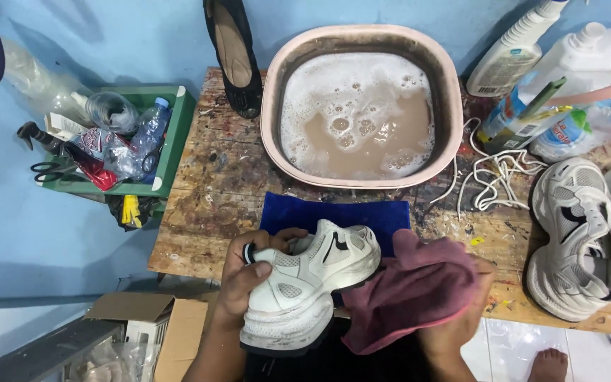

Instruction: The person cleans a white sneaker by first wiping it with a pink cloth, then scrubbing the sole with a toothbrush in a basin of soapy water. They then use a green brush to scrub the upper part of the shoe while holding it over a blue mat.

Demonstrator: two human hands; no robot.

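Observation:
My left hand [243, 277] grips the heel end of a white chunky-soled sneaker [304, 283], held on its side in front of the table edge. My right hand [472, 315] is mostly wrapped in a maroon cloth [411, 290] that presses against the sneaker's toe side. A blue towel [334, 212] lies on the worn wooden table [213, 184] just behind the shoe. Beyond it stands a pink basin [271, 106] of murky, foamy water.
A second white sneaker [580, 237] lies at the right, beside loose white laces [493, 177] and cleaning bottles [532, 53]. A black flat shoe [233, 53] sits at the back. A green crate [171, 141] of clutter is on the left, a cardboard box [157, 322] below. Bare toes [549, 364] show on the tiled floor.

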